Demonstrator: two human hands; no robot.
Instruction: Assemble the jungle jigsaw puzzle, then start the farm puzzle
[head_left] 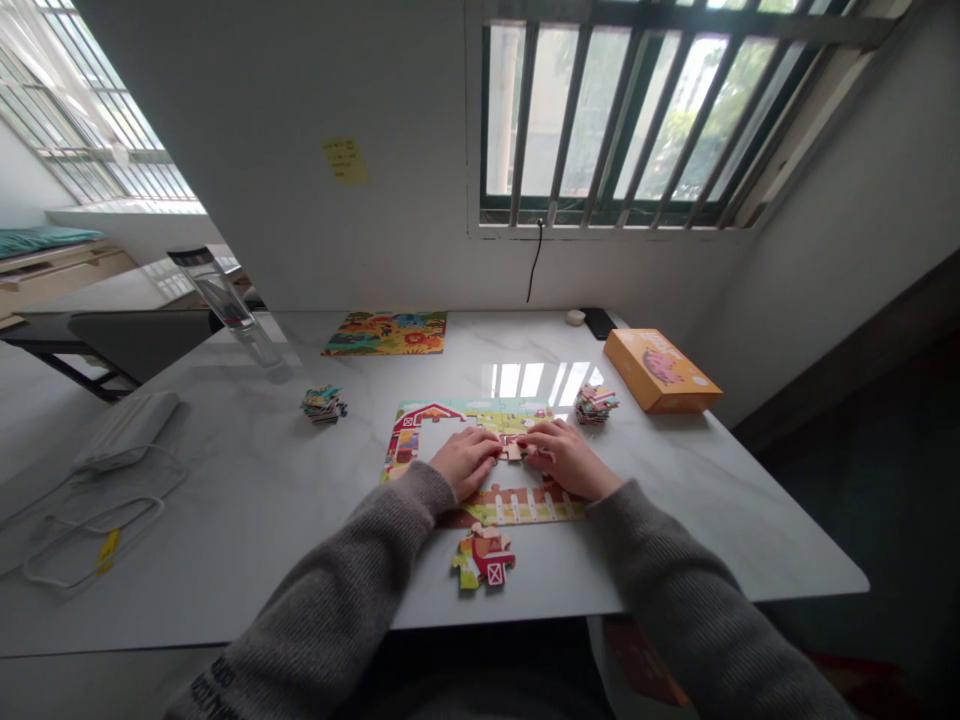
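A small tan jigsaw piece (513, 451) sits on a partly built, colourful farm puzzle (427, 415), between our left hand (465, 462) and right hand (568, 458). Our fingers draw together on either side of it; whether they pinch it, we cannot tell. A red-barn cluster of joined pieces (484, 558) lies just off the puzzle's near edge, close to the rim of the white marble table (225, 520). A small stack of pieces (596, 404) stands just beyond the puzzle's far right corner, an orange cardboard box (661, 370) to its right. A wide stretch of marble separates the puzzle from a second stack (324, 404) on the left.
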